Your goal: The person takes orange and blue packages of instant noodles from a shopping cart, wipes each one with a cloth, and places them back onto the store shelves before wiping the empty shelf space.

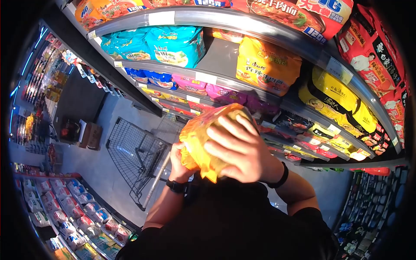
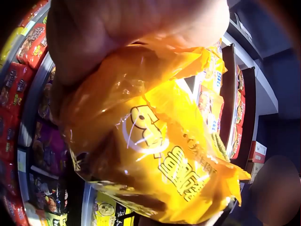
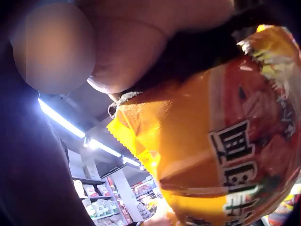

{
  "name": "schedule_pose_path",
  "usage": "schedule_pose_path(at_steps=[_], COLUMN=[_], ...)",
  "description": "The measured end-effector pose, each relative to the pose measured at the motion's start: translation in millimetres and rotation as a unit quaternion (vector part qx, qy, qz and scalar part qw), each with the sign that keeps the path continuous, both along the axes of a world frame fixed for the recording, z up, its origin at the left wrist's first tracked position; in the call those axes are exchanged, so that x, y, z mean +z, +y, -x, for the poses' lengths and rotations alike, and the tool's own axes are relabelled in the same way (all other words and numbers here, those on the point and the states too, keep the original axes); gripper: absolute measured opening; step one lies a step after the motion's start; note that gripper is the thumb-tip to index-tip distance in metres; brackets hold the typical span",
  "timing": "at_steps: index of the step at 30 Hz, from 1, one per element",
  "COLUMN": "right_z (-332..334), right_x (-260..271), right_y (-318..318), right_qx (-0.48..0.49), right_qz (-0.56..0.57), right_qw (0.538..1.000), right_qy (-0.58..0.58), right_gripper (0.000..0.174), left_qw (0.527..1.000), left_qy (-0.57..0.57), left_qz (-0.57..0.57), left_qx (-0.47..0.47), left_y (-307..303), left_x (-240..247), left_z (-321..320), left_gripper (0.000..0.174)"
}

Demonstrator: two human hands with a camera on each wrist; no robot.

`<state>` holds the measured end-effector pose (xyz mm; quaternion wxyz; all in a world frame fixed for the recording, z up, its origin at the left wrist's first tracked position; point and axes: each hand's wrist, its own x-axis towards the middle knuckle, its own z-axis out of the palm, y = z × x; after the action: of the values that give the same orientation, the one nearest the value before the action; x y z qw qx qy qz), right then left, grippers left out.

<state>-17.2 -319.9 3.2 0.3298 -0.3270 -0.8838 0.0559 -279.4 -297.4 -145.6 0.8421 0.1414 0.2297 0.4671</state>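
An orange multipack of instant noodles is held in front of the chest, between both hands. The left hand grips its left side from below, with part of the hand hidden behind the wrapper. Over the upper right side lies the right hand, its fingers spread and bent across the pack. In the left wrist view, the crinkled orange wrapper with printed lettering lies below the left palm. The right wrist view shows a red-and-orange printed face of the pack below part of the right hand.
Shelves ahead hold noodle packs: teal packs, an orange pack and yellow packs. A metal shopping cart stands on the floor to the left. Bagged goods fill a low shelf at lower left; a cardboard box sits farther off.
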Motion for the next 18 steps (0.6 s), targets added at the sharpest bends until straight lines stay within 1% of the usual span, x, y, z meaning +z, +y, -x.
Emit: schedule_pose_path(at_steps=[2, 4, 5, 8, 9, 11, 12, 14, 15, 16, 17, 18], right_z=[-2.0, -15.6, -25.5, -40.6, -42.4, -45.1, -45.7, -46.8, -54.0, -61.1, -63.7, -61.7], right_x=[4.6, 10.9, 4.0, -22.9, -30.3, -42.6, -45.6, -50.8, -79.7, -108.7, -120.6, -120.6], right_y=[-1.8, 8.8, 14.2, 22.9, 25.3, 27.2, 27.2, 29.4, 29.9, 30.4, 28.2, 25.2], right_qx=[0.016, -0.039, -0.072, -0.125, -0.119, -0.106, -0.099, -0.083, -0.019, 0.037, 0.076, 0.114], right_qz=[0.004, 0.030, 0.042, 0.106, 0.153, 0.246, 0.308, 0.422, 0.478, 0.523, 0.552, 0.576], right_qw=[1.000, 0.999, 0.997, 0.984, 0.973, 0.934, 0.903, 0.822, 0.743, 0.643, 0.566, 0.482], right_qy=[0.003, 0.004, -0.006, 0.070, 0.126, 0.235, 0.282, 0.372, 0.469, 0.558, 0.608, 0.650], right_gripper=[0.072, 0.075, 0.076, 0.073, 0.070, 0.065, 0.062, 0.058, 0.050, 0.047, 0.046, 0.045], left_qw=[1.000, 1.000, 0.999, 1.000, 1.000, 0.999, 0.998, 0.995, 0.996, 0.994, 0.990, 0.994], left_qy=[-0.003, -0.012, -0.025, -0.012, -0.012, -0.012, -0.027, -0.058, -0.011, 0.035, 0.081, 0.022], left_qz=[-0.007, -0.010, -0.013, -0.004, -0.010, -0.021, -0.030, -0.052, -0.070, -0.089, -0.107, -0.106], left_qx=[-0.004, -0.011, -0.016, -0.009, -0.014, -0.027, -0.040, -0.067, -0.057, -0.046, -0.035, -0.013], left_y=[-1.5, -3.0, -2.2, -0.7, 0.3, 1.1, 1.9, 7.5, 9.1, 10.8, 13.2, 15.9], left_x=[-0.3, 1.5, 5.9, 4.8, 4.2, 1.3, -2.5, -8.1, -4.4, 2.9, 9.6, 15.5], left_z=[6.6, 10.2, 9.2, 13.0, 15.4, 20.5, 25.2, 34.6, 35.9, 36.1, 35.3, 32.3], left_gripper=[0.069, 0.068, 0.067, 0.067, 0.067, 0.067, 0.067, 0.068, 0.072, 0.076, 0.080, 0.086])
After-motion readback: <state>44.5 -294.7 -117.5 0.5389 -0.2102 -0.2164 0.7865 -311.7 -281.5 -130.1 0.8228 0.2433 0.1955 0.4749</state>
